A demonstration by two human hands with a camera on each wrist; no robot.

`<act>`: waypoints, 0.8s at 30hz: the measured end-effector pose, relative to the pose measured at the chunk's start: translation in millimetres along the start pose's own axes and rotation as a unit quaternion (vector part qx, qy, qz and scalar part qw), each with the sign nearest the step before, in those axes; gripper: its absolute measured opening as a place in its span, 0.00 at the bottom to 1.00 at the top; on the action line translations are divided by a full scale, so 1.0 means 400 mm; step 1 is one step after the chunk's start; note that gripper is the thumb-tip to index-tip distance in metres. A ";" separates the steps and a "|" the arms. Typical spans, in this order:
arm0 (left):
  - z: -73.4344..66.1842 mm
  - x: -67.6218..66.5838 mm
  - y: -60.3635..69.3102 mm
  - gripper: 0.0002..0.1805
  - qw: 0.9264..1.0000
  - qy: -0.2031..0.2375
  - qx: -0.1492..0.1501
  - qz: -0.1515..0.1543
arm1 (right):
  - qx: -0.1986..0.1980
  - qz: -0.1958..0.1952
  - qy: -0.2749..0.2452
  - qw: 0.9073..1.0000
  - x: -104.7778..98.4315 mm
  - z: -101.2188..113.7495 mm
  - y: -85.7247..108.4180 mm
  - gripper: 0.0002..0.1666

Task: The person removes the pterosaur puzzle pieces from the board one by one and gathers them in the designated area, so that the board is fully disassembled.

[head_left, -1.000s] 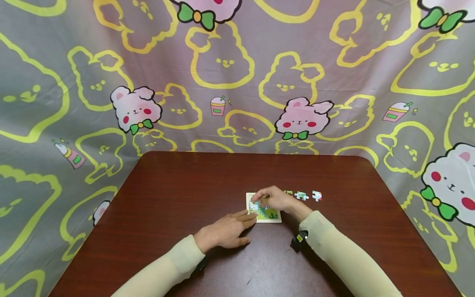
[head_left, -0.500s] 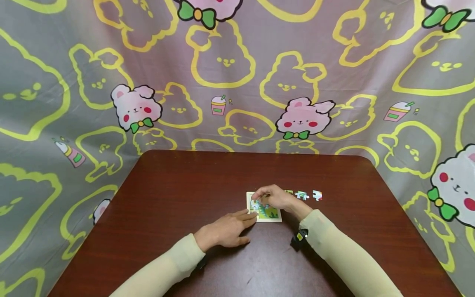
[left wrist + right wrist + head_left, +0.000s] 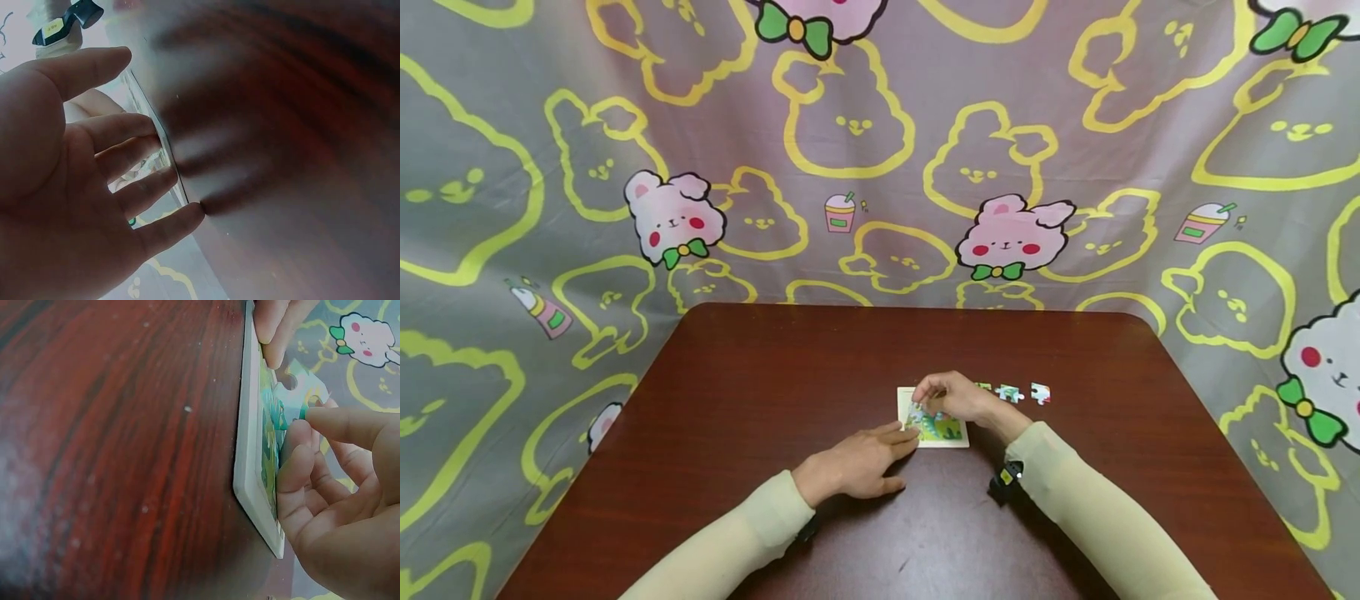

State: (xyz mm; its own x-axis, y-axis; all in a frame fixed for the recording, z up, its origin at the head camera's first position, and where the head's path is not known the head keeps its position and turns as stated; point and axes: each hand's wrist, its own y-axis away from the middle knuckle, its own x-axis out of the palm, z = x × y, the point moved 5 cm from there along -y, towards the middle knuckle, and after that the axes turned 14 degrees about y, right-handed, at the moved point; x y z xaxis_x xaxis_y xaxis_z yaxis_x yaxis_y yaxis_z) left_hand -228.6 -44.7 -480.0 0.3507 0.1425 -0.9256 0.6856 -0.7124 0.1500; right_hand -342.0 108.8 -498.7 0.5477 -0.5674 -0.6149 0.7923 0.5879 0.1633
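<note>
My right hand [image 3: 957, 398] is over a small jigsaw puzzle board [image 3: 942, 445] with a pale frame and a green and blue picture. In the right wrist view, its thumb and fingertip pinch a white and teal puzzle piece [image 3: 301, 394], which stands tilted at the board's surface. My left hand [image 3: 857, 465] lies at the board's left side with fingers straight, fingertips on its edge. From the left wrist the palm and spread fingers [image 3: 153, 187] show against the board's rim. Part of the picture is hidden beneath my right hand.
Several loose puzzle pieces lie in a row beyond my right wrist, among them a bluish one [image 3: 1009, 393] and a white and red one [image 3: 1040, 392]. The brown wooden table [image 3: 760, 367] reaches back to a patterned curtain [image 3: 880, 200].
The fingertips of my right hand have shifted slightly to the right over the board, and the pale piece beneath them has moved along. My left hand stays in place.
</note>
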 end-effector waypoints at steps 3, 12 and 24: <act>0.001 0.000 0.000 0.35 1.000 -0.001 0.000 -0.001 | 0.002 -0.002 0.005 1.000 -0.001 0.003 0.000 0.11; 0.003 0.005 -0.001 0.35 1.000 0.000 0.000 0.004 | 0.013 -0.007 0.001 1.000 0.002 0.005 0.005 0.09; 0.002 0.001 0.000 0.35 1.000 0.003 -0.001 0.002 | 0.006 -0.037 0.027 0.999 -0.034 0.011 0.018 0.09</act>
State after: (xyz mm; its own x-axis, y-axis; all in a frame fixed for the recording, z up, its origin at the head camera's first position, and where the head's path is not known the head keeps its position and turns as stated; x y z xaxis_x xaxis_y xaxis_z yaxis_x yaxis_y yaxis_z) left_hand -229.0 -45.4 -480.9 0.3580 0.1435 -0.9226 0.6855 -0.7113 0.1554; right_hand -342.6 118.1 -485.5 0.4720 -0.5766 -0.6669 0.8336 0.5381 0.1248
